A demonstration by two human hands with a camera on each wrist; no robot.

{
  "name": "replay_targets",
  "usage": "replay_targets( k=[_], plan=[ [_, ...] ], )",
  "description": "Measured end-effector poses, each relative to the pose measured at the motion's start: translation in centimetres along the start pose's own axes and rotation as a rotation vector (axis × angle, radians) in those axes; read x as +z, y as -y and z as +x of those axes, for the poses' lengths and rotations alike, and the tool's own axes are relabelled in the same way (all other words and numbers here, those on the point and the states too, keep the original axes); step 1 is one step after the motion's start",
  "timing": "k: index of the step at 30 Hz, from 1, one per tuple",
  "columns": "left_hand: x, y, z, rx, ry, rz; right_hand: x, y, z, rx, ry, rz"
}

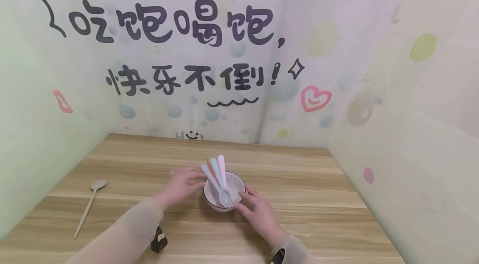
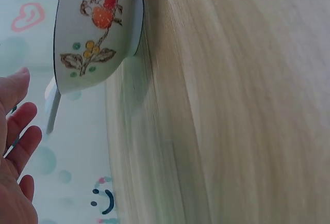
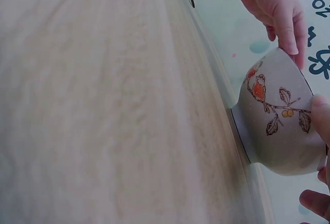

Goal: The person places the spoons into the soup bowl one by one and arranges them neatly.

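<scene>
An upright bowl [image 1: 235, 185], its spoons' [image 1: 216, 168] handles pointed away, is held in the right hand's [image 1: 260, 212] grip; the left hand [image 1: 182, 187] is loosely spread; wooden worktop [image 1: 307, 197], lettered wall [image 1: 277, 120] behind.

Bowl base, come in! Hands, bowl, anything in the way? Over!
Left hand beside the bowl, right hand at its rim. Bowl upright, spoons leaning inside. Loose spoon off left, seemingly out of the way.

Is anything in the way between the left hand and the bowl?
Nothing visible blocks the left hand: it is right beside the bowl. Just watch the spoon handles poking out over the rim near its fingers; they might get bumped. The lone spoon lies away to the left.
</scene>
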State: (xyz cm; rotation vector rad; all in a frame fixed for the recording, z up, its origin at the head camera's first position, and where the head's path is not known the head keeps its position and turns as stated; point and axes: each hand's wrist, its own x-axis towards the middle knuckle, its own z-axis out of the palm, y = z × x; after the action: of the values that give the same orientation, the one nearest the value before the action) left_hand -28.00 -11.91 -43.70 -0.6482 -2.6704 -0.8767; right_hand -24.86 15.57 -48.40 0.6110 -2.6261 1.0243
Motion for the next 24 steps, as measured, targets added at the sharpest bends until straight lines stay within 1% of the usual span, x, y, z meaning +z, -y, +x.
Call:
replay_targets(
  k=[12,19,24],
  plan=[
    [-2.2,2.6,-2.4,-0.145,-0.063,-0.078,0.1,0.0,0.0,0.001,-0.002,-0.009],
    [-3.8,3.8,-4.0,-0.225,-0.049,-0.127,0.1,-0.1,0.0,0.002,0.0,-0.017],
    [-4.4,4.5,-4.8,-0.249,-0.061,-0.166,0.1,-0.1,0.0,0.002,0.002,-0.024]
  ],
)
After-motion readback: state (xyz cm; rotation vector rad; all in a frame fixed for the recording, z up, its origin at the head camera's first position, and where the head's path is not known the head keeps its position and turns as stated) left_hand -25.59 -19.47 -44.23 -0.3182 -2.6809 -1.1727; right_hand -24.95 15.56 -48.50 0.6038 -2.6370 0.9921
